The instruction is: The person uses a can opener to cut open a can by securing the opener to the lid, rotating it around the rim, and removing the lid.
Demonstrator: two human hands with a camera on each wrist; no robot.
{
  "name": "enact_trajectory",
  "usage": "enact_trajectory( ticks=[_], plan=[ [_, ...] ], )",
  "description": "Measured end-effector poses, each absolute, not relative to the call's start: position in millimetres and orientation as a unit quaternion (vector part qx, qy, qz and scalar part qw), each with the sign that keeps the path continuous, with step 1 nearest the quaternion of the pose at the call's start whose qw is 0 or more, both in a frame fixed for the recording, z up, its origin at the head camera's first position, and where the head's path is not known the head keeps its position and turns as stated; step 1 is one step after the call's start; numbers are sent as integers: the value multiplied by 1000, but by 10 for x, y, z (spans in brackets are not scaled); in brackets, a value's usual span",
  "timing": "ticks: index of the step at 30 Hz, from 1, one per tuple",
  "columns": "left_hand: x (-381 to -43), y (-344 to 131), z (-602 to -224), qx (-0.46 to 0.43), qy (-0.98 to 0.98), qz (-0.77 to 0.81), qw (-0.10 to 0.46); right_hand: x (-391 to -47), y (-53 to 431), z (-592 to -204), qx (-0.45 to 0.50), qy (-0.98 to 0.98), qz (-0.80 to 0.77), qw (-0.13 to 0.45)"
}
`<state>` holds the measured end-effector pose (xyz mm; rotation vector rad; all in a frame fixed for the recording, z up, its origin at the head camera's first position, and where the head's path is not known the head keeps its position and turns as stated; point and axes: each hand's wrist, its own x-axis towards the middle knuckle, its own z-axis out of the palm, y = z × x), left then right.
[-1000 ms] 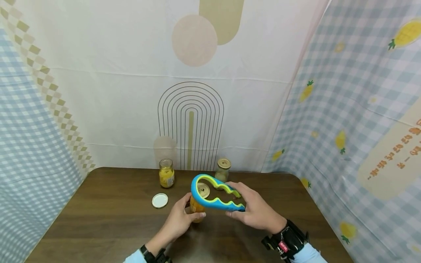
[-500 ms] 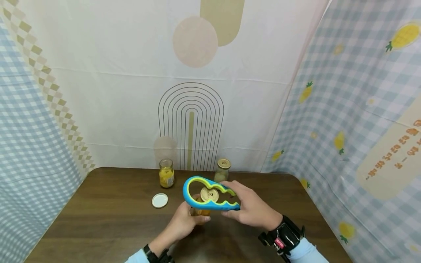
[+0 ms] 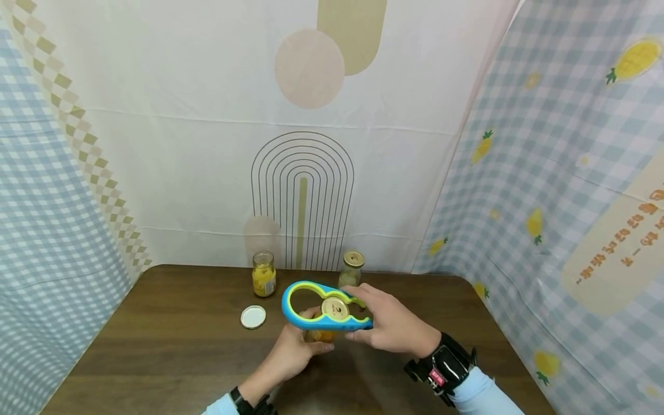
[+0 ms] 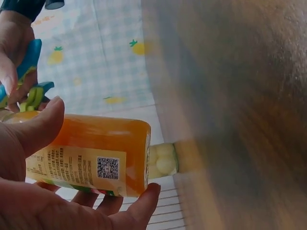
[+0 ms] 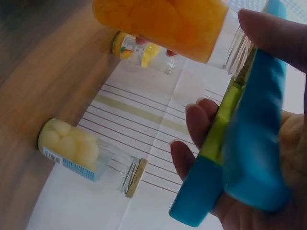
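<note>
My left hand (image 3: 290, 351) grips a glass jar of orange fruit (image 4: 105, 129), thumb on one side and fingers on the other, a fingertip at its base. A gold lid (image 3: 335, 308) tops this jar. My right hand (image 3: 396, 323) holds the two handles of a blue and lime-green jar opener (image 3: 332, 324). The opener's wavy inner edges lie on both sides of the lid, at the notches near its middle. Its wide rounded end extends past the lid to the left. In the right wrist view, the opener's arms (image 5: 254, 129) lie between thumb and fingers.
An uncapped jar of yellow fruit (image 3: 263, 279) stands at the back left, with a loose white lid (image 3: 253, 317) in front of it. At the back, beyond my right hand, is a gold-lidded jar of pale round fruit (image 5: 69, 146). The brown table (image 3: 155, 346) meets a fabric backdrop (image 3: 207, 173).
The opener has shifted left while the held jar moved right and tilted. Its lid has passed from the opener's wide rounded end to the notches nearer the handles.
</note>
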<state>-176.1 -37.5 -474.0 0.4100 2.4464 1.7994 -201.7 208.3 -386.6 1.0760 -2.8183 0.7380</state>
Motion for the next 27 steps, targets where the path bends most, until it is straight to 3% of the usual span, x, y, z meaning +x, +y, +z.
enact_trajectory(
  ticks=[27],
  plan=[
    [-1782, -349, -4805, 154, 786, 597, 38, -2036, 2109, -3939, 346, -903, 254, 16]
  ],
)
